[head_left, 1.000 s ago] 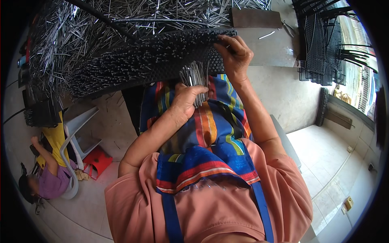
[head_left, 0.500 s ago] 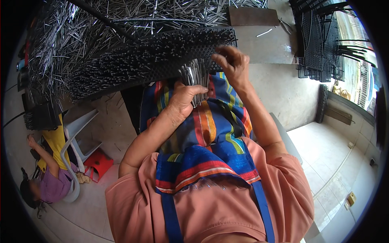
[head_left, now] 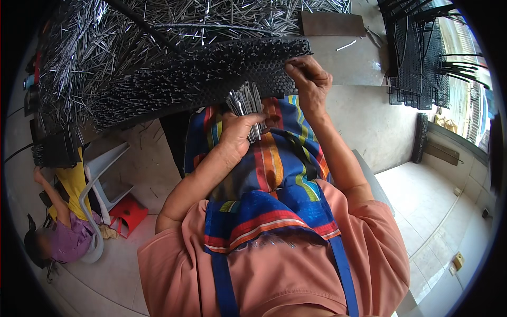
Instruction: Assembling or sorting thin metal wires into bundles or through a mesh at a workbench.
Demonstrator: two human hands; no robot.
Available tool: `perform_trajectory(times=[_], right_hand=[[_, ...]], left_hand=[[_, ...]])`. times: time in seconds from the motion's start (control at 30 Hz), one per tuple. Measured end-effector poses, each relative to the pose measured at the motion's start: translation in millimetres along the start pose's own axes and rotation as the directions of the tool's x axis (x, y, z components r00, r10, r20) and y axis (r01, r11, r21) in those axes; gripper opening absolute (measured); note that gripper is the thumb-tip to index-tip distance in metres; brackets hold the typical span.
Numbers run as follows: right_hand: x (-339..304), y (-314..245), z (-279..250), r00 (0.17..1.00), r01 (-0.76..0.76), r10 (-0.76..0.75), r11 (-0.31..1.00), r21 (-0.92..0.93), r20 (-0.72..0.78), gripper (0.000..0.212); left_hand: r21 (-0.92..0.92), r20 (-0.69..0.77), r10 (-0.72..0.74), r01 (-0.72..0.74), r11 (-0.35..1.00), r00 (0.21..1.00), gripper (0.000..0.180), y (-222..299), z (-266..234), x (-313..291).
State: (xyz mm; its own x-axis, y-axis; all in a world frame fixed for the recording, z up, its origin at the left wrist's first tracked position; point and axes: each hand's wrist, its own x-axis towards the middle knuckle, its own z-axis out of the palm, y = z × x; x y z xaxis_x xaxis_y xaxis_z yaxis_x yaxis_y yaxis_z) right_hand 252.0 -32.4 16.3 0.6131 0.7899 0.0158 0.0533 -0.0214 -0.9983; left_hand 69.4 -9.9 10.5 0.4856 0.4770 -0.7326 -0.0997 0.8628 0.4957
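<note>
Left hand closed around a bundle of metal pins; right hand pinching the near edge of the black perforated panel, right of the bundle.

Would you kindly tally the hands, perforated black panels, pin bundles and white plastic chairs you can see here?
Hands: 2, the left hand and the right hand
Perforated black panel under the hands: 1
Bundle of metal pins held: 1
White plastic chair: 1
Total: 5
</note>
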Motion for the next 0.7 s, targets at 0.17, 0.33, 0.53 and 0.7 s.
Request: perform_trajectory(times=[0.17, 0.33, 0.53, 0.7], right_hand=[[12, 9, 20, 0.950, 0.313, -0.313, 0.944, -0.107, 0.017, 0.011], [18, 11, 27, 0.917, 0.399, -0.392, 0.897, -0.191, 0.074, 0.011], [21, 8, 27, 0.916, 0.401, -0.375, 0.875, -0.271, 0.145, 0.011], [22, 5, 28, 0.874, 0.483, -0.436, 0.827, -0.288, 0.217, 0.011]], left_hand=[[-0.083, -0.013, 0.057, -0.058, 0.995, 0.998, 0.024, 9, 8, -7], [-0.040, -0.026, 0.056, -0.057, 0.998, 0.998, 0.026, 5, 0, -4], [-0.037, -0.008, 0.135, -0.135, 0.990, 0.991, 0.030, 7, 4, -5], [-0.107, 0.019, 0.130, -0.128, 0.986, 0.991, 0.035, 2, 1, -1]])
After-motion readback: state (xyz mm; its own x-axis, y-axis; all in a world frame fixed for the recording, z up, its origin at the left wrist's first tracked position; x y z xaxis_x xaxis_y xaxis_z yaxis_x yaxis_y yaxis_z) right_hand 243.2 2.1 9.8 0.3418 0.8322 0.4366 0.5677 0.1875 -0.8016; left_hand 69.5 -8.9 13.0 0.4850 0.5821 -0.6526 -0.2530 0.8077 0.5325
